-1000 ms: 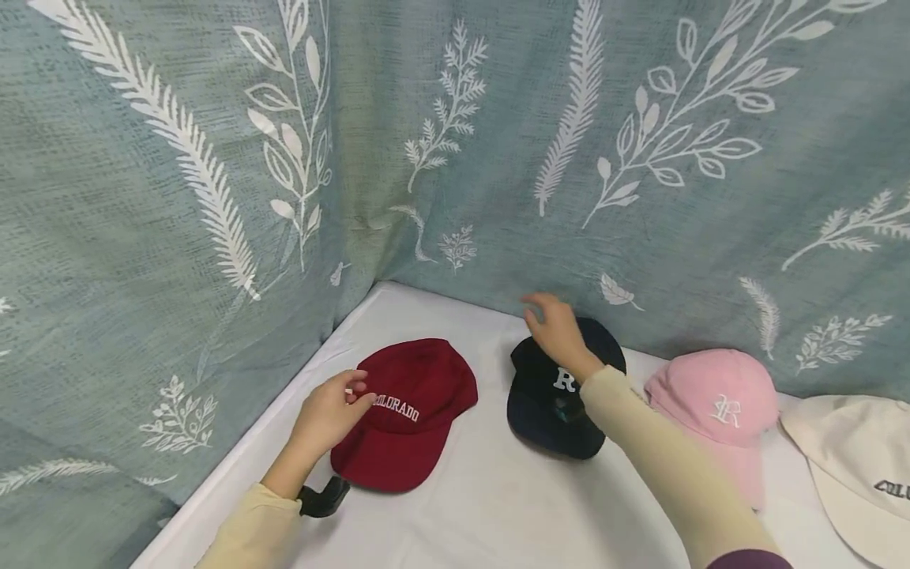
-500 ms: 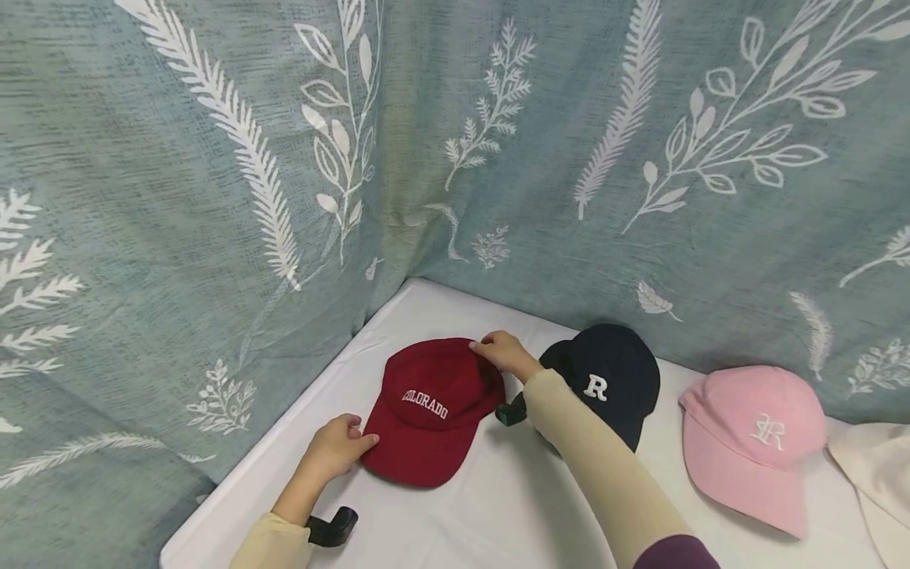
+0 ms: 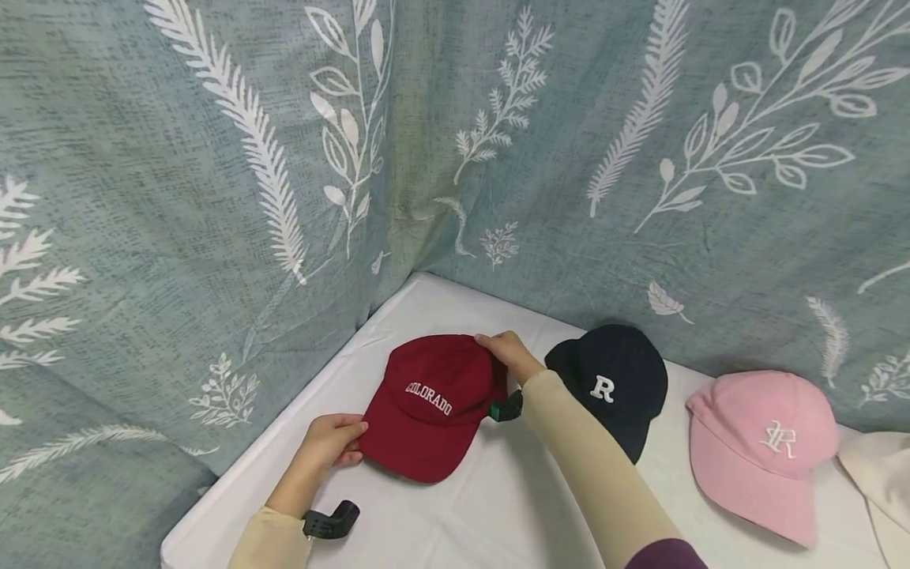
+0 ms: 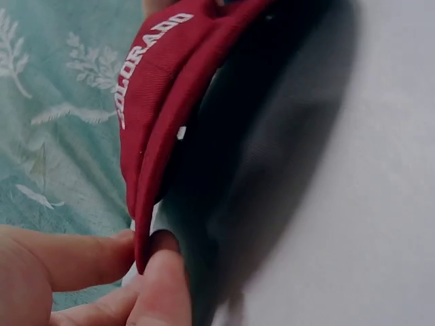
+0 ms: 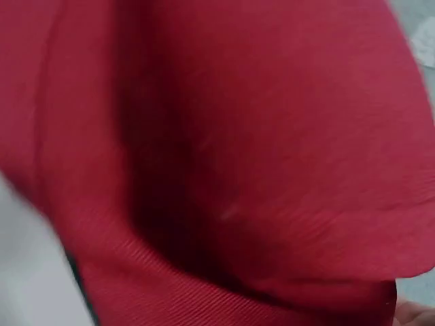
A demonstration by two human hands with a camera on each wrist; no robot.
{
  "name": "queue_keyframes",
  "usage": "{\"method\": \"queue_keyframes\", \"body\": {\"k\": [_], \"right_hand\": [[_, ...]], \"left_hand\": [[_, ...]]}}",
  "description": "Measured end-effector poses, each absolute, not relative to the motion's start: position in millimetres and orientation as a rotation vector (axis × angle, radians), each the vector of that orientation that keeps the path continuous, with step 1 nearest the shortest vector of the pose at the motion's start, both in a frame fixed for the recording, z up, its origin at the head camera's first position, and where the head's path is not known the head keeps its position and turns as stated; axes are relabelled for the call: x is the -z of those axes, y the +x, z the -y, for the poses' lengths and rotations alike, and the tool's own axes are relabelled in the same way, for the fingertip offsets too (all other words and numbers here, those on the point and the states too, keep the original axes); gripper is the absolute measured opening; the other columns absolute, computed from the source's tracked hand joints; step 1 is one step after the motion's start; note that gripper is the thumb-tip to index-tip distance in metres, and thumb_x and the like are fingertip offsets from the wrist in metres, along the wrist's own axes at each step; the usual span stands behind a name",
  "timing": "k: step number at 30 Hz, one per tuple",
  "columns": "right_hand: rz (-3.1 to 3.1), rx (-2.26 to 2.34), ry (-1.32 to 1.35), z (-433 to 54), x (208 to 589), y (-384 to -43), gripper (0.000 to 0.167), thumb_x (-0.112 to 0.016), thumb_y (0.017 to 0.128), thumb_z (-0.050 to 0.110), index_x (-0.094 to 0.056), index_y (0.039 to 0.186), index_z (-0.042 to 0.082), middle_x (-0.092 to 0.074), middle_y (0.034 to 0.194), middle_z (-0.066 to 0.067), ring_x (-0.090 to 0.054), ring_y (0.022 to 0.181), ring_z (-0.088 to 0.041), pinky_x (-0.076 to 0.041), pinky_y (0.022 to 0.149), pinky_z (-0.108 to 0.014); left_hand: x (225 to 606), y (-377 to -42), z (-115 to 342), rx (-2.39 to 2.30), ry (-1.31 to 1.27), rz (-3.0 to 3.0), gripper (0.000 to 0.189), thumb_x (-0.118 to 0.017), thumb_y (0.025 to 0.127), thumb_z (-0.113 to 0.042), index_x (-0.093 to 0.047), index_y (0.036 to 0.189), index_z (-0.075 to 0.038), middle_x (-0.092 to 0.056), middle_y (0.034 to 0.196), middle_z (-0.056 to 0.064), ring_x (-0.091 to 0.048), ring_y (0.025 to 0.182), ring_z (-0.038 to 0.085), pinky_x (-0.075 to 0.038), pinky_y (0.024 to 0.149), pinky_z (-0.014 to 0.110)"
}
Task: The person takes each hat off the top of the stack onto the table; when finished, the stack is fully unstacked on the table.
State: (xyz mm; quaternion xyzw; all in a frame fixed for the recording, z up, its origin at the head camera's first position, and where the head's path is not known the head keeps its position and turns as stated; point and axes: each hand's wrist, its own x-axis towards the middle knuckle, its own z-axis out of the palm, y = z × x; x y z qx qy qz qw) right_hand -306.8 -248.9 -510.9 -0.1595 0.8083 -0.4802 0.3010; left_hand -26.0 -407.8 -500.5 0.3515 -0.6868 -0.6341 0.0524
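Note:
A dark red baseball cap (image 3: 430,407) with white COLORADO lettering is between both hands, its brim toward the front. My left hand (image 3: 325,442) pinches the left edge of the brim; in the left wrist view the thumb and fingers (image 4: 75,261) lie on either side of the brim edge, and a dark shadow shows under the cap. At the cap's back right my right hand (image 3: 510,354) grips the crown's edge. Red cloth (image 5: 285,122) fills the right wrist view, with only a bit of that hand at the lower right corner.
To the right a navy cap (image 3: 622,387) with a white R, a pink cap (image 3: 764,450) and a cream cap (image 3: 881,474) stand in a row on the white-covered table (image 3: 455,529). A blue-green leaf-patterned curtain (image 3: 455,221) hangs along the back and left edges.
My right hand has come left from over the navy cap to the red cap's back edge. My left hand has lowered to the brim and now pinches it. The view has shifted left.

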Motion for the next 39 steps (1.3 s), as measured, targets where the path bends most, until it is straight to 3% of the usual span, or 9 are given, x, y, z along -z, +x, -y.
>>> {"method": "queue_keyframes", "body": {"k": [5,10,15,18,20,21,28,33,39], "right_hand": [[-1.987,1.466,-0.301,237.3,457.3,-282.6,0.02,-0.055,0.091,0.016,-0.059,0.083,-0.002,-0.055,0.075,-0.005,-0.052,0.069,-0.014,-0.047,0.067,-0.029],[-2.087,1.529,-0.299,246.6,456.7,-304.9,0.012,-0.058,0.088,0.013,-0.061,0.084,0.002,-0.056,0.086,-0.006,-0.051,0.076,-0.015,-0.045,0.069,-0.03],[-2.044,1.67,-0.4,261.4,490.7,-371.1,0.019,-0.064,0.085,0.024,-0.066,0.093,0.007,-0.058,0.093,-0.006,-0.054,0.08,-0.017,-0.047,0.068,-0.032],[-2.053,1.659,-0.337,264.7,495.7,-381.3,0.024,-0.061,0.087,0.025,-0.064,0.102,0.007,-0.057,0.099,-0.006,-0.054,0.085,-0.018,-0.047,0.071,-0.034],[-2.07,1.572,-0.252,260.9,470.5,-359.0,0.029,-0.053,0.092,0.018,-0.056,0.118,0.005,-0.052,0.116,-0.01,-0.051,0.103,-0.022,-0.045,0.086,-0.042],[-2.074,1.551,-0.26,261.2,476.3,-365.5,0.029,-0.052,0.092,0.019,-0.055,0.118,0.007,-0.052,0.114,-0.009,-0.051,0.102,-0.021,-0.045,0.083,-0.042],[-2.106,1.496,-0.357,276.7,575.9,-472.3,0.038,-0.058,0.089,0.032,-0.054,0.121,0.012,-0.053,0.115,-0.005,-0.051,0.102,-0.02,-0.044,0.08,-0.045],[-2.147,1.474,-0.45,282.0,593.5,-477.3,0.042,-0.057,0.089,0.036,-0.056,0.123,0.011,-0.055,0.118,-0.005,-0.052,0.103,-0.018,-0.045,0.082,-0.036],[-2.132,1.417,-0.478,286.7,595.8,-473.2,0.051,-0.053,0.091,0.042,-0.05,0.131,0.01,-0.05,0.129,-0.01,-0.05,0.113,-0.024,-0.044,0.088,-0.044]], "left_hand": [[499.4,-31.4,413.4,2.043,1.075,1.978,0.038,-0.054,0.089,-0.004,-0.046,0.12,0.018,-0.05,0.07,0.002,-0.05,0.056,0.006,-0.052,0.053,0.019],[494.0,-49.0,417.8,2.043,1.059,1.964,0.037,-0.053,0.09,-0.004,-0.046,0.122,0.015,-0.053,0.074,0.002,-0.051,0.058,0.006,-0.051,0.054,0.018],[489.9,-80.1,423.5,2.054,1.004,1.925,0.036,-0.054,0.09,-0.003,-0.047,0.12,0.015,-0.053,0.071,0.002,-0.052,0.054,0.004,-0.051,0.052,0.017],[493.7,-94.4,425.7,2.033,1.001,1.928,0.034,-0.054,0.089,-0.002,-0.048,0.118,0.017,-0.05,0.066,0.002,-0.051,0.05,0.004,-0.05,0.049,0.017],[497.1,-102.6,426.9,2.014,1.02,1.934,0.033,-0.053,0.089,-0.001,-0.049,0.116,0.017,-0.048,0.063,0.002,-0.05,0.047,0.004,-0.049,0.047,0.017],[498.6,-107.2,426.9,2.01,1.028,1.934,0.032,-0.053,0.089,0.0,-0.049,0.116,0.017,-0.048,0.062,0.002,-0.049,0.046,0.005,-0.049,0.047,0.017],[508.3,-133.4,418.9,1.943,1.049,1.951,0.026,-0.053,0.087,0.001,-0.054,0.107,0.017,-0.046,0.059,0.003,-0.045,0.044,0.005,-0.047,0.043,0.017],[509.9,-131.6,416.6,1.712,1.04,2.132,0.022,-0.055,0.086,-0.003,-0.06,0.1,0.013,-0.052,0.056,0.005,-0.047,0.04,0.007,-0.046,0.039,0.019],[502.3,-131.5,423.8,1.413,0.956,2.438,0.021,-0.051,0.087,-0.004,-0.06,0.1,0.011,-0.058,0.053,0.008,-0.05,0.039,0.009,-0.046,0.039,0.021]]}}
